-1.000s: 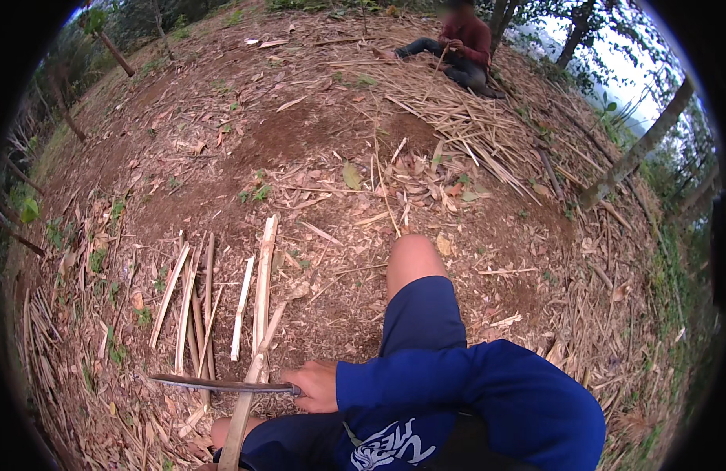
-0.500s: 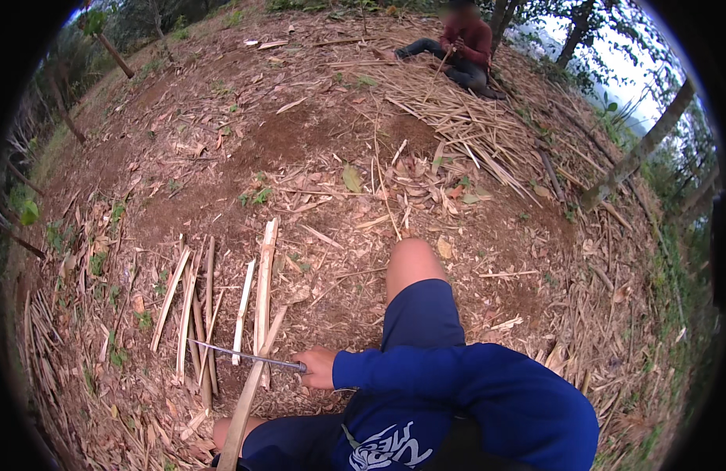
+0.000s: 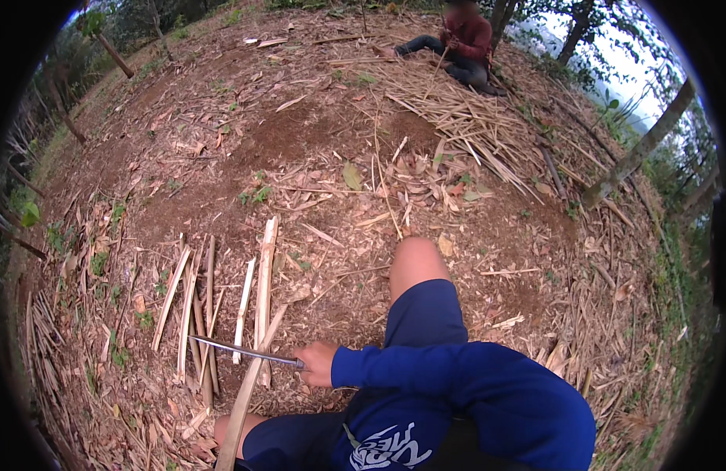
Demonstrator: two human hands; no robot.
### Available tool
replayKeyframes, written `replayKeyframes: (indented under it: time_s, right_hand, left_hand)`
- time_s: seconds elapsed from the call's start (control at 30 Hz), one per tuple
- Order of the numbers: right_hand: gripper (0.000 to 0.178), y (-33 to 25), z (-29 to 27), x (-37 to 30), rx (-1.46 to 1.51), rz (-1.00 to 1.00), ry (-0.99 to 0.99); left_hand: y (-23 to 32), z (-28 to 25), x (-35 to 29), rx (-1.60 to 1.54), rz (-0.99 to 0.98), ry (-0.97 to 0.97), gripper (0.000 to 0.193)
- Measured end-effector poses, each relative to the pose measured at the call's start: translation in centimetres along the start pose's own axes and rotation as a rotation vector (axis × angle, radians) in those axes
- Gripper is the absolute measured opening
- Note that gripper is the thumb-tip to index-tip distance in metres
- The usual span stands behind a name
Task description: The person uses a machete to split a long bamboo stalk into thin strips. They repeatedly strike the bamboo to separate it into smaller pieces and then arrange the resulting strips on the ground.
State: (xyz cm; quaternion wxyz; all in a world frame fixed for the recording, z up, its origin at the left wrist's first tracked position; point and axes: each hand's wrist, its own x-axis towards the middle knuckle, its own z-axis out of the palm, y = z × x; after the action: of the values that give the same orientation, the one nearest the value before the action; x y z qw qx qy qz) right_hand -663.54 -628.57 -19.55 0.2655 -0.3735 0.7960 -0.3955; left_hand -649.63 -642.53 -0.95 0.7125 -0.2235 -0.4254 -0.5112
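My right hand [image 3: 317,363], in a blue sleeve, is closed round the handle of a long knife [image 3: 241,348]. The blade points left and crosses a long split wooden strip [image 3: 243,400], which slants up from the lower edge beside my bent leg. Whether the blade touches the strip or is just above it, I cannot tell. My left hand is out of the picture, and the strip's near end is cut off by the lower edge. Just beyond the blade, several pale split pieces [image 3: 265,275] lie roughly side by side on the ground.
My bare knee [image 3: 416,263] juts forward at the middle. Farther off, a person in a red top [image 3: 473,43] sits beside a big heap of strips [image 3: 465,118]. Another pile of thin sticks [image 3: 41,337] lies far left. A slanting tree trunk [image 3: 645,149] stands at right.
The knife has tilted a little, so its blade looks broader, and its tip has risen slightly. The strip has barely moved. The seated person's hands have come up nearer the head.
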Motion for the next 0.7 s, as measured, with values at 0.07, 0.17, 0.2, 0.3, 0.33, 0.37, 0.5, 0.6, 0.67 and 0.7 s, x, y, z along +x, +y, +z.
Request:
replayKeyframes:
  time_s: [0.07, 0.17, 0.2, 0.3, 0.33, 0.37, 0.5, 0.6, 0.67, 0.7]
  right_hand:
    - [0.022, -2.6, -0.7, -0.9, 0.016, -0.05, -0.043]
    - [0.022, -3.8, -1.0, -1.8, 0.117, -0.116, -0.124]
    - [0.022, -2.8, -0.6, -1.6, 0.121, -0.111, -0.108]
    - [0.022, 5.1, 3.1, 0.5, 0.0, 0.036, 0.003]
    - [0.023, 7.3, 4.1, 1.2, -0.015, 0.109, 0.034]
    - [0.025, 7.3, 3.9, 1.5, -0.015, 0.146, 0.008]
    - [0.028, 2.2, 0.8, 0.5, 0.065, 0.16, -0.124]
    - [0.027, -2.4, -0.9, -1.5, 0.167, 0.011, -0.168]
    - [0.026, -3.4, -0.7, -1.6, 0.182, -0.046, -0.176]
    - [0.024, -2.7, -0.2, -1.4, 0.179, -0.039, -0.121]
  left_hand:
    - [-0.4, 0.5, 0.4, -0.086, 0.003, -0.105, 0.051]
    - [-0.4, 0.3, 0.3, -0.124, -0.016, -0.163, 0.052]
    - [-0.2, 0.2, 0.2, -0.123, -0.028, -0.169, 0.053]
    - [0.1, -0.5, 0.3, -0.181, -0.12, -0.178, 0.053]
    - [0.3, -0.7, 0.4, -0.154, -0.11, -0.183, 0.053]
    - [0.3, -0.8, 0.6, -0.128, -0.095, -0.188, 0.053]
    - [-0.6, -0.4, 0.6, -0.157, 0.058, -0.12, 0.051]
    - [-0.2, -0.2, 0.7, -0.057, -0.008, 0.021, 0.049]
    - [-0.8, 0.9, 1.3, -0.081, -0.011, 0.079, 0.048]
    - [-0.8, 0.9, 1.4, -0.058, -0.021, 0.068, 0.046]
